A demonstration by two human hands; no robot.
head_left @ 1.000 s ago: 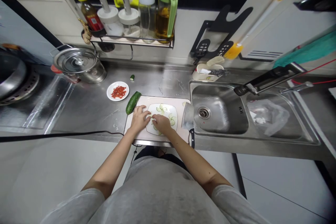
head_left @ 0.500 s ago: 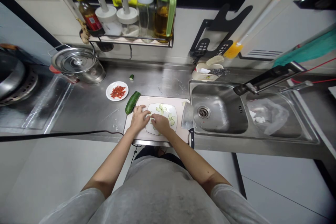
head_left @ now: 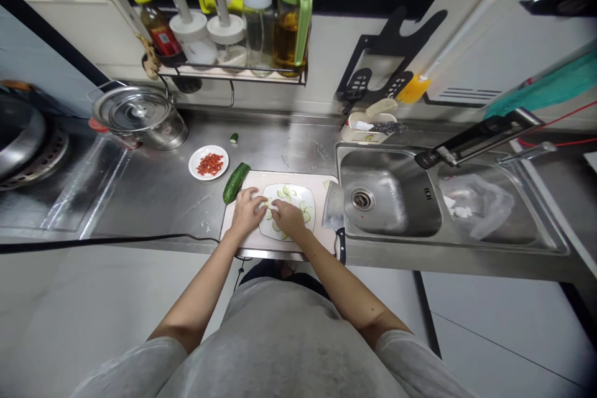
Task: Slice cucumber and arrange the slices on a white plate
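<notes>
Over the left side of a squarish white plate, my left hand and my right hand face each other with bent fingers. A small pale cucumber slice shows between their fingertips, partly hidden; both hands close on it. Thin green-edged cucumber slices lie on the plate in curved, flower-like groups. Under the plate is a pale pink cutting board. A cleaver rests along the board's right end, its black handle toward me. Beyond my left hand, a cut cucumber leans over the board's far left corner.
A small white plate of chopped red pieces stands at the left, near a cucumber end. Further left is a lidded steel pot. A steel sink lies to the right. Bottles and jars fill a wall rack.
My right hand has shifted very slightly right and up, and the pale slice shows a little more between the fingertips. Otherwise the scene looks the same.
</notes>
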